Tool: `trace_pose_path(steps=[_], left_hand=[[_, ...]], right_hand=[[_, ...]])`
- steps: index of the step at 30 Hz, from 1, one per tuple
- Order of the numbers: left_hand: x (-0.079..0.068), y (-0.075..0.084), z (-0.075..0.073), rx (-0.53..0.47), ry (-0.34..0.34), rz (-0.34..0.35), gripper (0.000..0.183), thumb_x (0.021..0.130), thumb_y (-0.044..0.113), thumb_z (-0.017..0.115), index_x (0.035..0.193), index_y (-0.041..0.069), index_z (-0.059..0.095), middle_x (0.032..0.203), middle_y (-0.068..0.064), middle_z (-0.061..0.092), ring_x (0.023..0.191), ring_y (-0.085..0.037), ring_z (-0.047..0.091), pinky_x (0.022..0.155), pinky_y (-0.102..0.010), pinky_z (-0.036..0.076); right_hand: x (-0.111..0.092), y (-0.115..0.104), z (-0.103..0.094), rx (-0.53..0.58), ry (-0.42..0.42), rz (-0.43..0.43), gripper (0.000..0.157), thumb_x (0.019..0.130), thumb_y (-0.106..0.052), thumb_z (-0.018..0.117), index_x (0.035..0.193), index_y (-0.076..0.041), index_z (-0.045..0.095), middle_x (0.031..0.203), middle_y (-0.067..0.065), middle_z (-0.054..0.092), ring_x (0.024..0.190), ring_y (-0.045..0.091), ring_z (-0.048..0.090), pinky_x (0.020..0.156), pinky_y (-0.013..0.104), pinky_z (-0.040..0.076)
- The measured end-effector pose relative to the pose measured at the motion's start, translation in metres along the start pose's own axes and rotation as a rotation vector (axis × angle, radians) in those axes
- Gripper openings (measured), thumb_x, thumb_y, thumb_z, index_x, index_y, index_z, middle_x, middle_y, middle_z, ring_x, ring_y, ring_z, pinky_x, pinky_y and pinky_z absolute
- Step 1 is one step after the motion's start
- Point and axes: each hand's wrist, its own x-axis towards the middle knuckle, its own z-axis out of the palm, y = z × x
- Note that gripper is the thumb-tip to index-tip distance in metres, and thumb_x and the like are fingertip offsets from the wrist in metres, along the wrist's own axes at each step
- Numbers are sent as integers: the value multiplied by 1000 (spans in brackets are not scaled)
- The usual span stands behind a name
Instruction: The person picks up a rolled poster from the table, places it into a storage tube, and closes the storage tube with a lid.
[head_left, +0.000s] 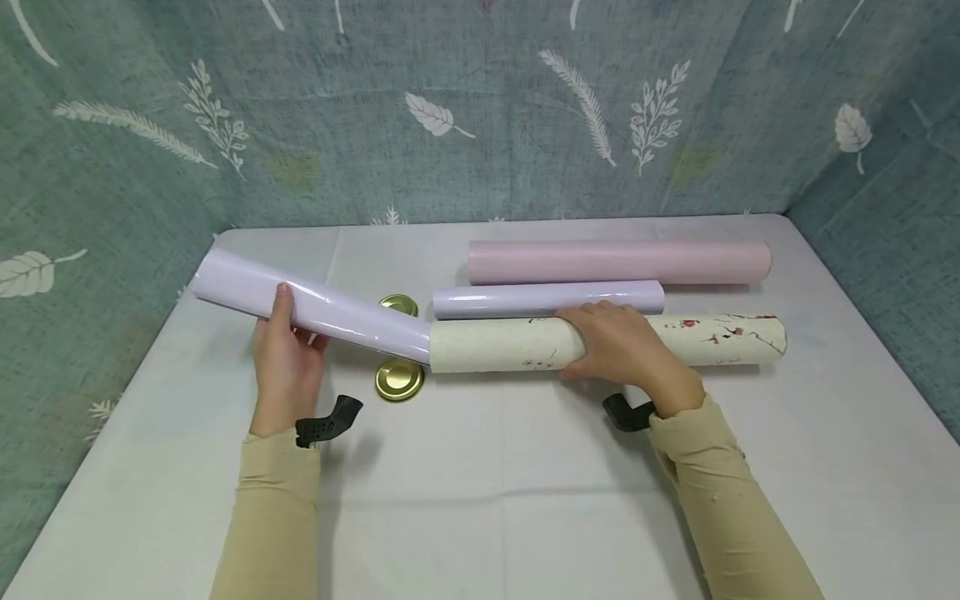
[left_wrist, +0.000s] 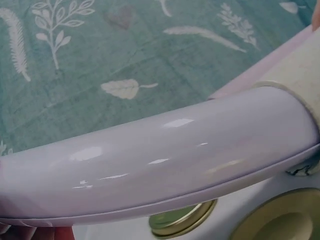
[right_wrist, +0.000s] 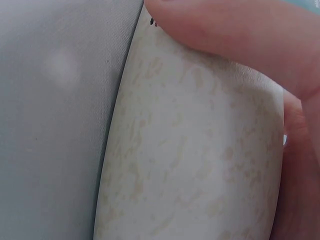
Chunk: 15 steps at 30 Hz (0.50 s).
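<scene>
My left hand (head_left: 288, 371) grips a glossy lavender paper roll (head_left: 352, 315), thumb on its near side and fingers beneath. This roll slants, its left end raised. Its right end sits inside the left mouth of a cream paper roll (head_left: 495, 344) printed with reddish blossoms and thin branches. In the left wrist view, the cream rim (left_wrist: 272, 85) curves around the lavender surface (left_wrist: 150, 160). Around the middle of the cream roll, my right hand (head_left: 618, 346) holds on from above. The right wrist view shows the thumb (right_wrist: 220, 30) lying across the mottled cream paper (right_wrist: 185, 150).
Just behind the cream roll lies a shorter lavender roll (head_left: 547, 298), and farther back a pink roll (head_left: 615, 262). Two gold jar lids, a near one (head_left: 399, 380) and a far one (head_left: 400, 305), lie either side of the slanted roll. A leaf-patterned cloth (head_left: 487, 150) hangs behind the white table (head_left: 465, 533).
</scene>
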Motion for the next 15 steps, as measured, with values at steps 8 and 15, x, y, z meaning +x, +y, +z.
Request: trace_pose_path(steps=[8,15], left_hand=[[17,-2,-24,26,-19,138,64,77,16,71,128,27,34,131,-3,34,118,-21,38,94,-36,30],[7,11,-16,-108,20,90,57,81,30,65,128,27,34,130,-2,35,119,-18,37,95,-38,30]], right_hand=[[-1,0,0,-2,-5,4,80,60,-49,76,128,-16,48,122,6,53,111,28,46,90,47,34],[-1,2,1,7,2,2,80,60,-49,76,127,-16,48,121,5,53,111,28,46,94,47,31]])
